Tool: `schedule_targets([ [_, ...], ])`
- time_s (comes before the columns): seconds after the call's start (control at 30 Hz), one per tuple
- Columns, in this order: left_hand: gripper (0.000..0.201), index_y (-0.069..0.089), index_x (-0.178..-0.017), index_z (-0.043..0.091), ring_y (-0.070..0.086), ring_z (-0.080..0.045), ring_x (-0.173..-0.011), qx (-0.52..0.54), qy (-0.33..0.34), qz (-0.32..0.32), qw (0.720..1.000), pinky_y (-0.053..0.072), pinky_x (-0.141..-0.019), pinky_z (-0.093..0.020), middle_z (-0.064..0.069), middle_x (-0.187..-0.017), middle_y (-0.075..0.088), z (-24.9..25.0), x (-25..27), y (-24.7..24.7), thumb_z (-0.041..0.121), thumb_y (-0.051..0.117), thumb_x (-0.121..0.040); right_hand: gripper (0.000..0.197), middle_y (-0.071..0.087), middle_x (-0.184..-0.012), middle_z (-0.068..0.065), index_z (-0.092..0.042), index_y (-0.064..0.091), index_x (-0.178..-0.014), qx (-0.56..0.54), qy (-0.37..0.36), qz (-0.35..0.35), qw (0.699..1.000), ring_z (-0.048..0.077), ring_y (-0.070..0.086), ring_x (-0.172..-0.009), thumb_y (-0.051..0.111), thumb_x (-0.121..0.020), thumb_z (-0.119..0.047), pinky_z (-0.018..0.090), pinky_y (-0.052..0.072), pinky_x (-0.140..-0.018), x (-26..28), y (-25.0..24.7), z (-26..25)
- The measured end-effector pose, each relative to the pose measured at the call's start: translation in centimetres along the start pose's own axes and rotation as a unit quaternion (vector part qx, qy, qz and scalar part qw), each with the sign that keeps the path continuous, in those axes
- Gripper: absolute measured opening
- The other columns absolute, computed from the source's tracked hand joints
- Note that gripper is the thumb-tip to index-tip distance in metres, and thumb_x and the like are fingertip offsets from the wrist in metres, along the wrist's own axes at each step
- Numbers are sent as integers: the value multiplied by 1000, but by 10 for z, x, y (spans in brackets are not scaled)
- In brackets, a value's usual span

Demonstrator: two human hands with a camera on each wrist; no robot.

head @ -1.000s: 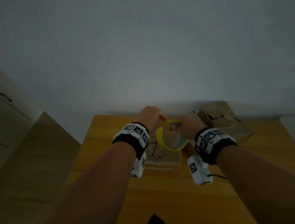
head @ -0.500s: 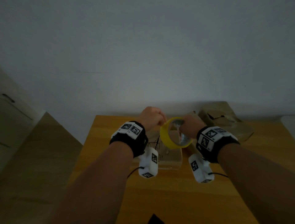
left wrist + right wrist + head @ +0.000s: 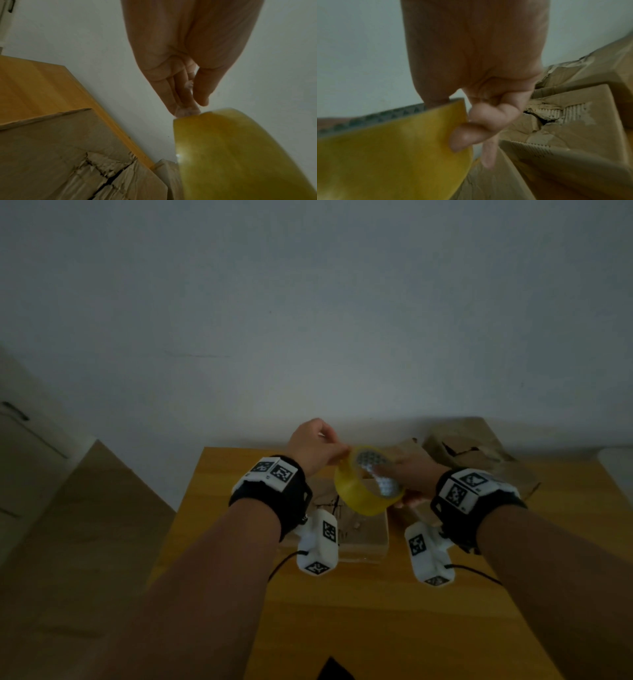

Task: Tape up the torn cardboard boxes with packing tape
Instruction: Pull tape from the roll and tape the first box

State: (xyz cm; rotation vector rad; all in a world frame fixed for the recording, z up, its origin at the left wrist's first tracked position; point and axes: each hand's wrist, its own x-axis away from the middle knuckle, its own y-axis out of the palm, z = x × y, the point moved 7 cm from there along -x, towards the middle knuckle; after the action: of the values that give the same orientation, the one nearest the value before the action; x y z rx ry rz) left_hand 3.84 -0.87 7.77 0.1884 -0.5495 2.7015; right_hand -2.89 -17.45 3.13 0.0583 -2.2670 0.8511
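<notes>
Above box [image 3: 363, 529], R hand [image 3: 409, 474] grips tape roll [image 3: 363, 494]; L hand [image 3: 313, 445] pinches tape end.

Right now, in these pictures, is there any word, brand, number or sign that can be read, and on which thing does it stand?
No word, brand or number can be read.
Wrist bands: black-and-white square code markers only, no letters.
Wrist cameras: the same code markers, no text.
Tape roll: a dotted grey pattern on the inner core, too blurred to show any print.
Near cardboard box: dark marks on top in the head view, too dim to read.
</notes>
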Motion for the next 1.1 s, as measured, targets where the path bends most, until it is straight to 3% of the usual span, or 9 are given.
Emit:
schedule_targets([
  [0.1,23,49,-75,11,67,-26,-74,15,-57,45,997,59,-71,-34,-14,-81,63,-15,-4,-9,8,70,-84,38,64,-107,15,-8,54,-128,32,-72,52,995,30,69,-80,58,-96,-27,36,60,-68,3,-10,-11],
  [0.23,12,61,-90,-2,60,-27,-77,6,-117,100,988,54,-74,-34,-18,-88,62,-32,-7,-20,10,61,-90,44,60,-110,8,-25,50,-125,41,-132,59,989,22,67,-66,54,-90,1,34,58,-55,5,-18,-17],
  [0.33,17,58,-76,-2,59,-23,-64,99,-156,81,979,58,-70,-34,-20,-96,62,-45,-5,-16,1,54,-93,77,59,-118,2,-40,33,-134,112,-168,56,978,22,69,-85,76,-74,-19,44,60,-70,3,-8,-24],
  [0.43,10,59,-95,-8,63,-29,-76,154,-183,73,968,56,-75,-36,-17,-102,59,-56,-1,-9,-1,53,-93,56,61,-114,4,-24,46,-124,112,-203,133,964,25,62,-98,76,-77,-31,44,54,-83,11,-14,-38],
  [0.53,11,61,-96,-4,62,-32,-94,126,-208,67,968,52,-91,-42,-16,-100,62,-70,2,-9,6,56,-93,41,59,-100,2,-21,52,-115,206,-217,131,945,18,55,-86,71,-81,-30,29,44,-71,15,-9,-42],
  [0.7,18,55,-76,12,46,-16,-59,22,-274,55,960,49,-70,-28,-5,-60,54,-102,18,-12,12,57,-94,31,52,-90,-2,-16,54,-104,320,-205,104,919,15,51,-81,71,-82,-29,23,34,-62,14,4,-34],
  [0.87,26,57,-70,9,54,-24,-77,-21,-289,51,956,53,-90,-39,-13,-85,60,-121,21,1,20,60,-92,21,60,-89,3,-17,54,-92,384,-187,106,898,21,57,-78,68,-79,-26,32,49,-69,8,4,-35],
  [0.97,25,65,-100,2,62,-32,-101,-25,-303,59,951,49,-97,-44,-22,-110,64,-130,21,4,25,61,-92,16,52,-76,2,-15,50,-86,430,-197,105,875,17,48,-65,64,-82,-24,26,36,-54,9,10,-45],
  [1.1,39,57,-122,0,57,-35,-115,-68,-322,64,942,48,-98,-43,-20,-125,59,-148,19,-2,25,58,-93,26,63,-91,3,-15,61,-97,475,-224,87,847,20,58,-78,64,-86,-39,27,40,-65,9,17,-51],
])
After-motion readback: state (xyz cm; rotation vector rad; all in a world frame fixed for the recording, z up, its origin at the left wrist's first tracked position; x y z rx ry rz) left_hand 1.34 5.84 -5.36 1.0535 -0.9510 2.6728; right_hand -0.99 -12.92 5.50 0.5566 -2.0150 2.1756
